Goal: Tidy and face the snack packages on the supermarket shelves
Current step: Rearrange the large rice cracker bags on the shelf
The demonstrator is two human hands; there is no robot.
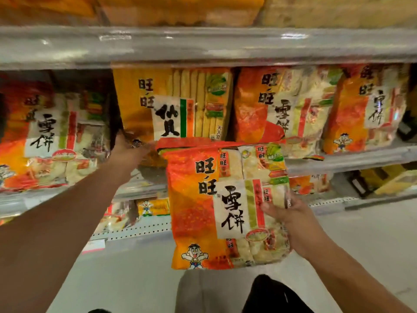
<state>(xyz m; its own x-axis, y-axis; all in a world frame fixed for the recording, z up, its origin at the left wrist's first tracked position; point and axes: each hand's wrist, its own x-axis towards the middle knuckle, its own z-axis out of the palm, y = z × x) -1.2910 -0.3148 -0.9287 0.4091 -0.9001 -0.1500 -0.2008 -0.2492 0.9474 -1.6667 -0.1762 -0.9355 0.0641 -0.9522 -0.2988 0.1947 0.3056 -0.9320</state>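
Note:
An orange-red rice cracker bag hangs upright in front of the shelf, label facing me. My right hand grips its right edge, thumb across the front. My left hand reaches onto the middle shelf and holds the bottom left corner of a yellow senbei bag that stands there. On the same shelf, matching orange-red bags stand to the left and to the right, with another at the far right.
The shelf above has a clear plastic front rail with blurred yellow packages over it. A lower shelf holds more snack bags and a price label strip. Grey floor lies at the lower right, and my legs show at the bottom.

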